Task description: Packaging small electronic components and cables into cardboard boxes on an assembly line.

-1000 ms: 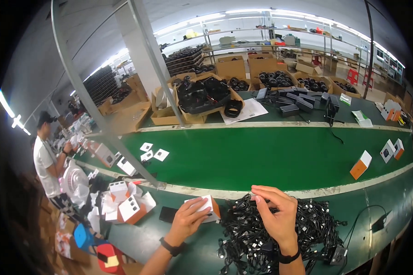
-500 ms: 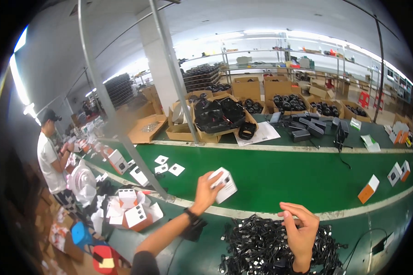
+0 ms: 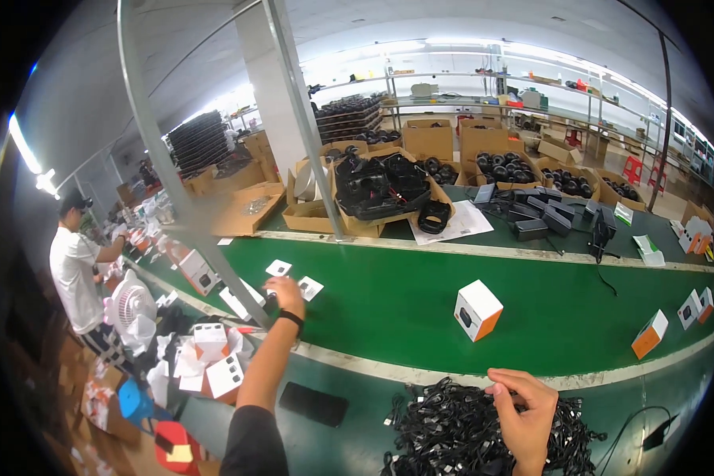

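Note:
My left hand [image 3: 285, 295] reaches across the green belt, its curled fingers down on a small white card that it mostly covers; whether they pinch it is hidden. Close beside it lie two more small white cards with dark pictures, one card [image 3: 278, 268] behind and another card [image 3: 311, 288] to the right. My right hand [image 3: 525, 408] hovers over a heap of black cables [image 3: 444, 432], thumb and bent fingers apart, holding nothing. A white and orange box [image 3: 477, 309] with a dark picture stands on the belt beyond it.
Several similar boxes [image 3: 650, 333] stand at the belt's right end. A black phone-like slab [image 3: 313, 403] lies on the near bench. A metal post [image 3: 230, 274] rises left of my hand. A co-worker [image 3: 75, 270] stands far left near a fan [image 3: 132, 303].
My left hand has let go of the white box and moved left to the small cards. The box now stands farther right on the belt. My right hand stays nearly in place.

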The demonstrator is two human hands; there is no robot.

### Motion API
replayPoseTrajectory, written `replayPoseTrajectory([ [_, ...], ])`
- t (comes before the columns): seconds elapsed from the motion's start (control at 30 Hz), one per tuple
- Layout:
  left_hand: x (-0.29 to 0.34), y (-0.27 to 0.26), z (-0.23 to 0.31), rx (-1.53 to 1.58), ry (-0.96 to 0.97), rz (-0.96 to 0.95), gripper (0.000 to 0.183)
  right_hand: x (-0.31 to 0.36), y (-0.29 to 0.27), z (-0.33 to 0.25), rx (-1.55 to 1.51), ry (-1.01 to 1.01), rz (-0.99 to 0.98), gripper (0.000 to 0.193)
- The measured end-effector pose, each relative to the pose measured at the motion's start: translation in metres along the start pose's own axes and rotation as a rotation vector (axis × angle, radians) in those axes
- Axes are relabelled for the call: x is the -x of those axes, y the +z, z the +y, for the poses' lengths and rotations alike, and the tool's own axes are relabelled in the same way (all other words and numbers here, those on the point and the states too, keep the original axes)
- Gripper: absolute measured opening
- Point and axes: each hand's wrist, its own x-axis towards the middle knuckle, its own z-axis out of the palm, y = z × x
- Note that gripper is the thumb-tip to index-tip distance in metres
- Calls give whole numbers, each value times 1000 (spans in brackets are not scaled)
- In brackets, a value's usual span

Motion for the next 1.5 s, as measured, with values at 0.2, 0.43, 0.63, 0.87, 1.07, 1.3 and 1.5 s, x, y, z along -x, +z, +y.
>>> replayPoseTrajectory([
  [0.2, -14, 24, 22, 106, 115, -415, 47, 3, -12, -16, 141, -28, 53, 19],
  [0.43, -21, 8, 10, -183, -27, -169, 15, 14, -11, -11, 220, -52, -28, 22],
  [0.63, -15, -40, -40, 102, 132, 340, 17, 11, -5, -10, 158, -84, -150, 23],
  [0.87, 41, -140, -112, 658, 405, 461, 29, 17, 18, 35, 566, -162, -485, 30],
  [1.07, 137, -217, -125, 1070, 788, 342, 49, 39, 61, 73, 718, -121, -698, 37],
  [1.3, 189, -222, -100, 942, 1127, 286, 50, 44, 67, 68, 818, -169, -709, 37],
  [1.5, 139, -212, -74, 1762, 1117, -172, 40, 37, 57, 66, 739, -112, -711, 37],
])
